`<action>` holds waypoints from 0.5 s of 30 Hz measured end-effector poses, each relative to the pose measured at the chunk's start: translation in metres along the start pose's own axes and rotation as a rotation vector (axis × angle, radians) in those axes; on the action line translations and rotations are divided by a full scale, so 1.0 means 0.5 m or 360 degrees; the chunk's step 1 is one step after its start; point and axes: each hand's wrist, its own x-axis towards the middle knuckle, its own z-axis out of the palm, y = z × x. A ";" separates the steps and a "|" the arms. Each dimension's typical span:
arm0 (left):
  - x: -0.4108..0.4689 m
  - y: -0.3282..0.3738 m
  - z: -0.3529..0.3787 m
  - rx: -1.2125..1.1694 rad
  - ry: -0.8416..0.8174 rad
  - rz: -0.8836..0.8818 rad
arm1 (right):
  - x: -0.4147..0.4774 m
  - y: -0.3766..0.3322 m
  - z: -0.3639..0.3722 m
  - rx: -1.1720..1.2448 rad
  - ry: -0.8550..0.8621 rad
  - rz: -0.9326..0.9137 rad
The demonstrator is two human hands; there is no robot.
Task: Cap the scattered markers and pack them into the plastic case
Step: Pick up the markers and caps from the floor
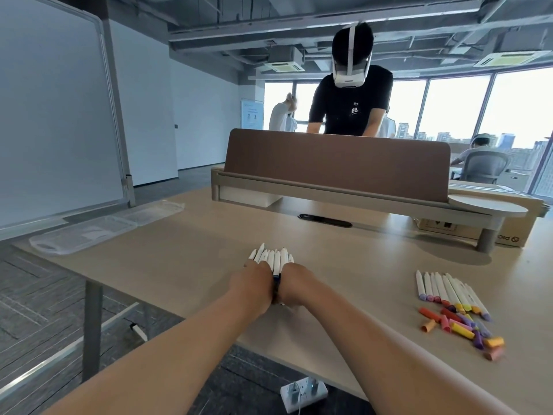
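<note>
Lying nearest of all is a white power strip [303,396] on the dark floor, on the near side of the bundle of white plastic markers [273,257]. Two bare arms reach out over the pale wooden table [194,250] to that bundle. The left hand [253,284] wraps around the bundle's left side and the right hand [294,284] wraps around its right side. The fingers of both hands curl tight around the markers and squeeze them together. The two hands touch each other at the near end of the bundle. The markers' far ends stick out past the fingers and point away. A dark blue bit shows between the hands.

Well to the right of the bundle, and a little nearer, is a messy heap of loose coloured caps [460,324] in orange, red, yellow, purple and pink. Touching the far side of that heap is a neat row of white markers with coloured ends [443,287], lying side by side on the table.

Far to the left of the bundle, and a bit farther back, the clear flat plastic case [89,232] lies open on the table's left edge. Beyond the bundle is a black oval slot [324,220] in the tabletop. Behind that stands a wide brown desk screen [335,163]. Farther still, a person in a black shirt [351,106] wears a white headset. A big whiteboard [51,115] stands far off to the bundle's left.
</note>
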 end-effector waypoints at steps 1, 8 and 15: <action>-0.002 -0.001 -0.003 -0.0010 -0.0006 -0.0008 | -0.004 0.000 0.000 -0.0007 0.0016 -0.0021; -0.004 -0.004 0.000 -0.0006 0.0064 0.0026 | -0.022 0.004 0.006 0.0021 0.0116 -0.0090; -0.008 -0.006 0.012 0.0133 0.0096 0.0076 | -0.032 0.007 0.007 0.0150 0.0170 -0.0062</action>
